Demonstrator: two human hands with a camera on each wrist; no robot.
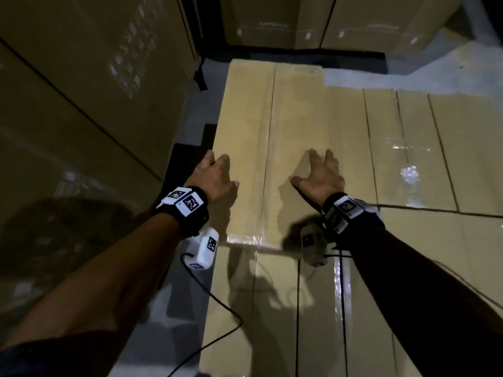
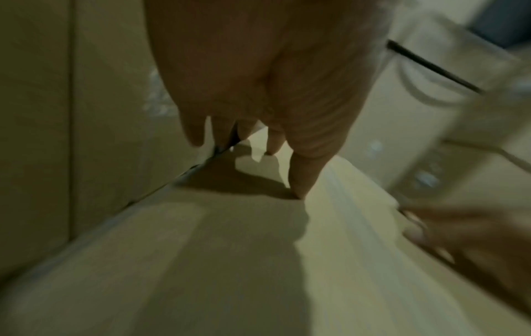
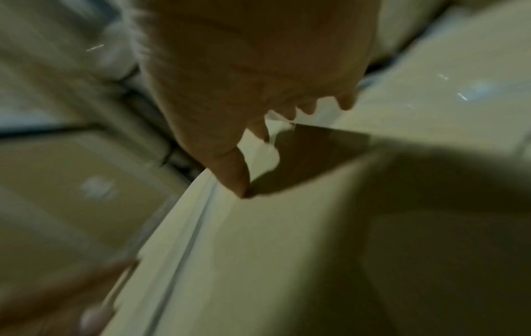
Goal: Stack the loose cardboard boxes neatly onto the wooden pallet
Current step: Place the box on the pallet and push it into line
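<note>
- Tall stacks of large brown cardboard cartons [image 1: 81, 104]: flat matte walls rising to the outer side of the left hand, with more cartons beyond the fingertips of both hands; faint pale print and small white labels show on them.
- Lower layer of tan cardboard boxes [image 1: 299, 308]: flat tops set side by side beneath both forearms and out past the right hand, divided by narrow dark seams; glossy clear tape gives bright glints to the right of the right hand.
- Long flat tan cardboard box [image 1: 272, 126]: lies on top of that lower layer, directly under both palms and running away from the fingertips. It is a long rectangle of smooth, matte board with a clear-taped seam running lengthwise between the two hands; its near edge lies just behind the wrists. No pallet can be made out.
- Left hand [image 1: 215, 175]: open, fingers spread, palm down at the box's left edge; in the left wrist view the thumb tip [image 2: 300, 188] touches the top face.
- Right hand [image 1: 318, 175]: open, fingers spread, palm down over the box's right half; the right wrist view, though blurred, shows the thumb tip [image 3: 240, 186] on the board.
- Black wristbands carrying white square-patterned marker blocks [image 1: 187, 202]: one on each wrist, with thin black cables trailing back.
</note>
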